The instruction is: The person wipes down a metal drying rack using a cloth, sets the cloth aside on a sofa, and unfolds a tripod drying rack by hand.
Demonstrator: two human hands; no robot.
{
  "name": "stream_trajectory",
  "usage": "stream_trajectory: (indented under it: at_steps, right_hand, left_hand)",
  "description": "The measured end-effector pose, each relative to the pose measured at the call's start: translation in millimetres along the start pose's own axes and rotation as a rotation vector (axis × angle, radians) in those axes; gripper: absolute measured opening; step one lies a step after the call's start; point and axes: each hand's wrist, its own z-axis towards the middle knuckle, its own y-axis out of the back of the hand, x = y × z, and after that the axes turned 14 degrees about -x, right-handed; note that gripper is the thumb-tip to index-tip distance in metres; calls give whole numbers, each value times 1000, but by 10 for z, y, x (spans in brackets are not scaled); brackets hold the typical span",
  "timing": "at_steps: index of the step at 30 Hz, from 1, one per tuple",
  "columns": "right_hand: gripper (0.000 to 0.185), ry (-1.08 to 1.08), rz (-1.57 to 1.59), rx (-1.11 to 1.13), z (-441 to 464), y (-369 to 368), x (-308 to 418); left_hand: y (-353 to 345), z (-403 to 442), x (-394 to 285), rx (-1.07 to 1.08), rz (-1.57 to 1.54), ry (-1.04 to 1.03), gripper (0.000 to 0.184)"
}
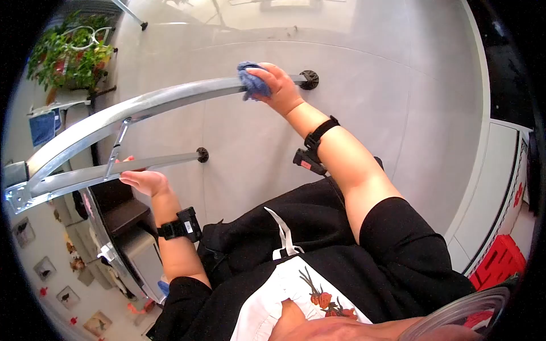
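Observation:
A silvery metal frame, which looks like a folding ladder, reaches in from the left with two legs and a thin brace between them. Near the black foot of the upper leg, my right hand is closed round a crumpled blue cloth, pressing it against the metal. My left hand grips the lower leg, its thumb on the near side and its fingertips partly hidden behind. That leg also ends in a black foot. Both wrists carry black straps with small boxes.
Grey tiled floor lies beneath the frame. Leafy potted plants stand at the upper left, above a hanging blue cloth. At the right are a white cabinet and a red plastic crate.

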Motion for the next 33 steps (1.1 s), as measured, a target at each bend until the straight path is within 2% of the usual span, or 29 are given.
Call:
stream_trajectory:
  at_steps: [3, 5, 7, 8, 9, 11, 13, 16, 17, 18, 22, 25, 30, 33]
  right_hand:
    - [66, -184, -14, 156, -19, 117, -263]
    - [65, -467, 74, 313, 50, 164, -408]
    - [69, -566, -119, 682, 374, 243, -408]
    - [71, -574, -178, 788, 419, 232, -491]
    - [72, -652, -221, 870, 458, 236, -515]
    - [70, -636, -304, 911, 417, 261, -630]
    - [59, -582, -484, 868, 255, 282, -798]
    - [54, -630, -605, 742, 10, 313, -988]
    - [56, -620, -646, 620, -94, 283, -1025]
    - [57, -608, -684, 497, -217, 259, -1059]
    - [62, -597, -807, 128, -450, 64, -858]
    - [63, -330, -658, -25, -330, -60, -496]
    - [54, -10, -332, -145, 177, -283, 319]
    - [57, 151, -159, -209, 574, -530, 917]
  left_hand:
    - [4, 22, 34, 10, -11, -15, 57]
    - [-12, -7, -25, 15, -5, -21, 56]
    - [-11, -23, -39, 9, -6, -17, 56]
    - [-22, -28, -32, 1, -15, -9, 56]
    - [-23, -23, -25, -9, -23, -2, 56]
    - [-29, -20, -22, -16, -7, -26, 54]
    - [-34, -54, -64, -23, -3, -31, 51]
    - [-4, -18, 3, -26, 69, -67, 46]
    - [9, -28, 16, -26, 112, -83, 45]
    - [-47, -78, -40, -112, 44, 10, 40]
    - [-58, -55, 40, 0, -168, 129, 39]
    - [-57, -62, 29, 33, -167, 155, 40]
    - [-23, -75, 140, 119, -134, 83, 43]
    - [-60, -118, 77, 88, -194, 96, 44]
